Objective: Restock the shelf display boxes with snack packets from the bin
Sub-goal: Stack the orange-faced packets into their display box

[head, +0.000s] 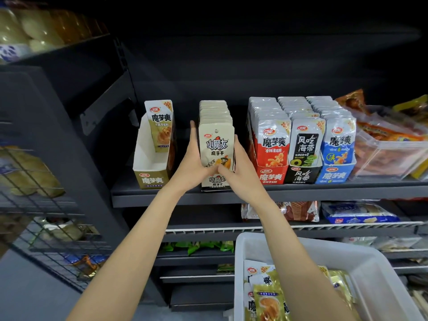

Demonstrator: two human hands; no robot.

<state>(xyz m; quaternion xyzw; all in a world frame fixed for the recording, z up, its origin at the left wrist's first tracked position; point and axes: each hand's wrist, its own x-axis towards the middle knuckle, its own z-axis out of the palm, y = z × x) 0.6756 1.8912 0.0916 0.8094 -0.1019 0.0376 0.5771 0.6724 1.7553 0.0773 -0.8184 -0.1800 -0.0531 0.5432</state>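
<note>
A row of cream snack packets (216, 144) stands upright in a black-and-white display box (216, 183) on the dark shelf (185, 195). My left hand (193, 163) presses flat against the row's left side, fingers straight up. My right hand (238, 165) holds the right side, thumb across the front packet's lower edge. To the left, a gold-and-white display box (148, 174) holds a single gold packet (161, 126). A white bin (347, 262) at the bottom right contains several gold and white packets (268, 297).
Three full display boxes, red (271, 176), black (302, 176) and blue (334, 176), stand to the right. A clear tub of orange snacks (389, 158) sits beyond them. Lower shelves hold more goods. A wire rack (46, 216) hangs at the left.
</note>
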